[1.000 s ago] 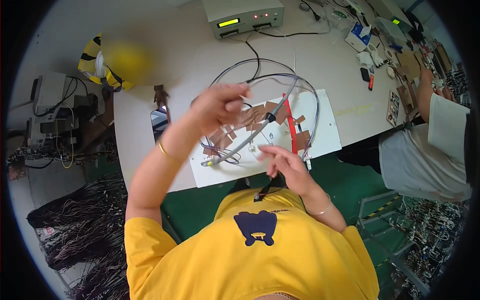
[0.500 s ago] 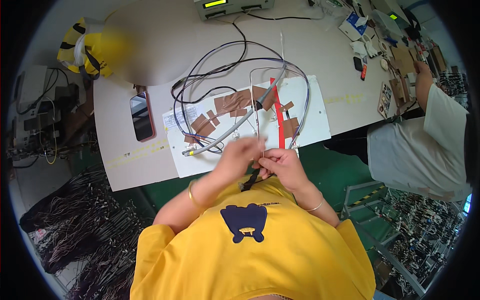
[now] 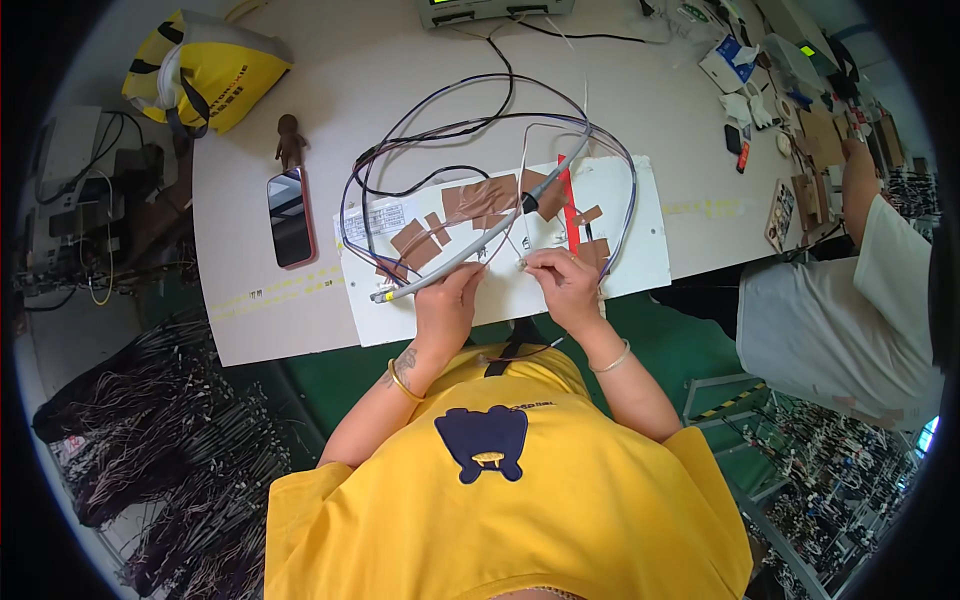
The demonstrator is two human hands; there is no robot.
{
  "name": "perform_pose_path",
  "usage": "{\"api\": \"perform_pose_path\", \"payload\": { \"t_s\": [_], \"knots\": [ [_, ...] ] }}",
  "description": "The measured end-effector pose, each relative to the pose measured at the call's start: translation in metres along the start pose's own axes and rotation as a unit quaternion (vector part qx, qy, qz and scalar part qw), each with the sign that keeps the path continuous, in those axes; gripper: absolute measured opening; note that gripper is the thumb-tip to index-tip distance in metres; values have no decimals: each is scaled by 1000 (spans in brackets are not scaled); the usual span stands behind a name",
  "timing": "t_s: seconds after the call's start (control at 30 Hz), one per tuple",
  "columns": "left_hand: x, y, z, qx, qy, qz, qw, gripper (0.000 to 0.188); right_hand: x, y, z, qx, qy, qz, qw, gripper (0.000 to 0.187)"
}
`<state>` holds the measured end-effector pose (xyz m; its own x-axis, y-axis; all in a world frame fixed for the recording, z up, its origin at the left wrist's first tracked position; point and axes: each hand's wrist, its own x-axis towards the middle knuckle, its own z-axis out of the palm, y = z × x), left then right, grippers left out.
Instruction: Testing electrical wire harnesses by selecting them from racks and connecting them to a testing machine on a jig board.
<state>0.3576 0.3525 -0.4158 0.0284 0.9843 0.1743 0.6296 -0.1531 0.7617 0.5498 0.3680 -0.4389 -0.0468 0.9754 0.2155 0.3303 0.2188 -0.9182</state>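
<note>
A white board (image 3: 640, 230) with brown tape patches and a red stripe lies at the table's front edge. Across it runs a thick grey cable (image 3: 465, 247) with a black collar; its lower-left end has a yellow band and lies beside my left hand (image 3: 445, 308). The fingers of that hand pinch a thin wire (image 3: 496, 248) that leads up toward the collar. My right hand (image 3: 567, 290), also closed, has its fingertips on a small whitish connector (image 3: 522, 263) over the board. Its exact shape is too small to make out. Dark wires (image 3: 440, 130) loop behind the board.
A phone (image 3: 291, 222), a small brown figure (image 3: 290, 142) and a yellow bag (image 3: 215, 85) are at the left. An instrument box (image 3: 495, 10) stands at the back. On the right are a co-worker's arm (image 3: 862, 185) and tools; wire bundles (image 3: 190, 460) hang lower left.
My hands, together at the board's front edge before, have moved apart and forward over the board. The view has shifted slightly, and the blurred patch at upper left is gone, showing the bag and figure.
</note>
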Motion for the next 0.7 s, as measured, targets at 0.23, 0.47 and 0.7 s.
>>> {"api": "perform_pose_path", "payload": {
  "t_s": [0.23, 0.47, 0.7],
  "knots": [
    [-1, -22, 14, -60, -46, -13, 997, 15, 4, 5, 4, -33, -19, -35, 999, 12],
    [-3, -28, 16, -53, -5, 49, 997, 13, 6, 6, 7, -86, -20, -125, 988, 15],
    [1, -31, 17, -37, -2, 91, 995, 17, 5, 11, 7, -104, -15, -144, 984, 17]
  ]
}}
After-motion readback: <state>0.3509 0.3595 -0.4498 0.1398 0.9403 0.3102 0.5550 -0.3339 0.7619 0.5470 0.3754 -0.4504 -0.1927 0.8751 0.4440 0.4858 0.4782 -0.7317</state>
